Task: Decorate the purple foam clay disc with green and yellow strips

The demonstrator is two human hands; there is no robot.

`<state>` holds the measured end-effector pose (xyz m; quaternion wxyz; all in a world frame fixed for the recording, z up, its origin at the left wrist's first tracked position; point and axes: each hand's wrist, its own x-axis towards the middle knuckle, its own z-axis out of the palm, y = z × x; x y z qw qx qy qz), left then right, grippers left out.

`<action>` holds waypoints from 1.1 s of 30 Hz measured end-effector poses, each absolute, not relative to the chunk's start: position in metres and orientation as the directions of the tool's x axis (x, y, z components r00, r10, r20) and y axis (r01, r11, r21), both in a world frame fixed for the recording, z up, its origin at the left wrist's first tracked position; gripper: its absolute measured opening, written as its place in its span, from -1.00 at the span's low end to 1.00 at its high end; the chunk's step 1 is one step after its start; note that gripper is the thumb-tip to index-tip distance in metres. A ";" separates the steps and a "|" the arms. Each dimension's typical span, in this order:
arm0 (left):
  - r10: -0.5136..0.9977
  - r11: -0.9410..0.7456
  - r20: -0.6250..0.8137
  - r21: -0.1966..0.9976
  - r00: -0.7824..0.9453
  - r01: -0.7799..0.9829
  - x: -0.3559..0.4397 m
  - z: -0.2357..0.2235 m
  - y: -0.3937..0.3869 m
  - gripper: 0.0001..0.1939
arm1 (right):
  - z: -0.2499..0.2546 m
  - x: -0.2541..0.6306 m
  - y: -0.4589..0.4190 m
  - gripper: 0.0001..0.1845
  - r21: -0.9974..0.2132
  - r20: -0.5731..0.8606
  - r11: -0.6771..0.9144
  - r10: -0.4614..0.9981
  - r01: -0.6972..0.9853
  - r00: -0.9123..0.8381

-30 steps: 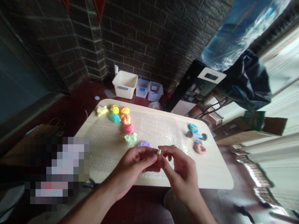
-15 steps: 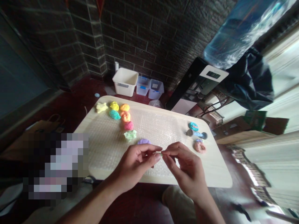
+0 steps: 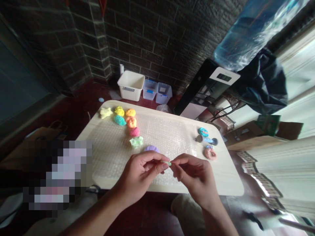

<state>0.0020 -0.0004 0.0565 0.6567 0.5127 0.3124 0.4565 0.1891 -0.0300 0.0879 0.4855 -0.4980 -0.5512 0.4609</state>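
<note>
Hands over a table, clock hours read around the held piece, with 12 pointing away from the wearer. We see the left hand (image 3: 141, 172) pinching, between thumb and forefinger, a small pale-green piece of soft, clay-like material (image 3: 169, 163); so slight a piece leaves room, we judge, for fingertips only. The right hand (image 3: 197, 175) narrows its tips at the piece's 3 o'clock end, apparently to work or steady it; whether they grip it we cannot tell. Both hands are above a sheet of clear bubble wrap (image 3: 159, 129), which presumably guards the pale wooden table (image 3: 221, 182). At 10 o'clock we find a rounded purple clay-like lump (image 3: 151, 148), partly hidden by the left hand, and a ruffled pale-green lump (image 3: 136, 142), with 6 coloured lumps beyond. At 2 o'clock, 3 shaped pieces stand apart, perhaps for separate keeping: a round teal piece (image 3: 203, 132), a blue bar with dark ends (image 3: 207, 140) and a pink ring (image 3: 210, 153).
</note>
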 end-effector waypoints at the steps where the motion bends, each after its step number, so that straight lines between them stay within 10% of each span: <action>1: 0.920 0.051 0.063 0.959 0.386 -0.278 0.002 0.057 0.000 -0.88 | 0.088 0.189 -0.030 -0.97 -0.991 0.080 0.084 0.996 0.102 -0.039; 19: 0.890 0.260 -0.051 0.873 0.454 -0.412 0.005 0.054 -0.001 -0.78 | 0.085 0.184 -0.034 -0.69 -0.752 0.484 0.464 0.871 0.468 -0.084; 33: 0.873 0.244 -0.025 0.887 0.487 -0.392 0.003 0.052 0.000 -0.78 | 0.086 0.184 -0.035 -0.71 -0.797 0.416 0.441 0.896 0.413 -0.154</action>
